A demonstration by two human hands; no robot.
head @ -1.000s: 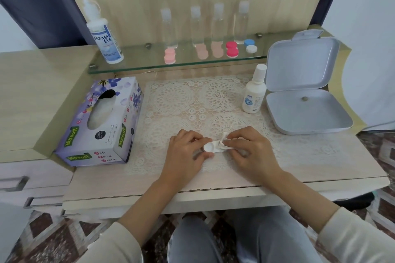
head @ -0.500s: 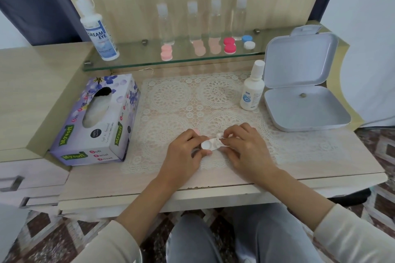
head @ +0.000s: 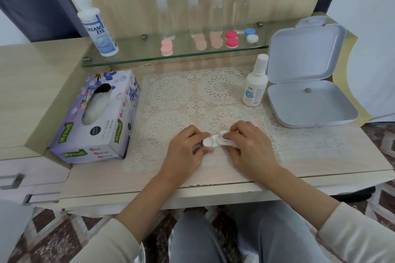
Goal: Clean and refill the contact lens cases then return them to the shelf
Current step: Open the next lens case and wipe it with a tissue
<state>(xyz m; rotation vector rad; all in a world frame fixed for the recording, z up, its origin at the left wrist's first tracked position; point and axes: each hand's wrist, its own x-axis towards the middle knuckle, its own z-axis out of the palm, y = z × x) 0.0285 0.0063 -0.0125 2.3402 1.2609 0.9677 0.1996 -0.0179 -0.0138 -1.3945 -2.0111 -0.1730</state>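
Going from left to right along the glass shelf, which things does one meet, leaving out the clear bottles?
White bottle with blue label → pale pink lens case → peach lens case → second peach lens case → bright pink lens case → blue-and-white lens case.

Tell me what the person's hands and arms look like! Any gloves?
No gloves. The left hand and right hand are bare, with no rings or watch showing. The left sleeve and right sleeve are cream, long and pushed up the forearms.

A lace mat [head: 177, 96] covers the desk [head: 320, 162]; an open grey box [head: 299, 111] sits at its right.
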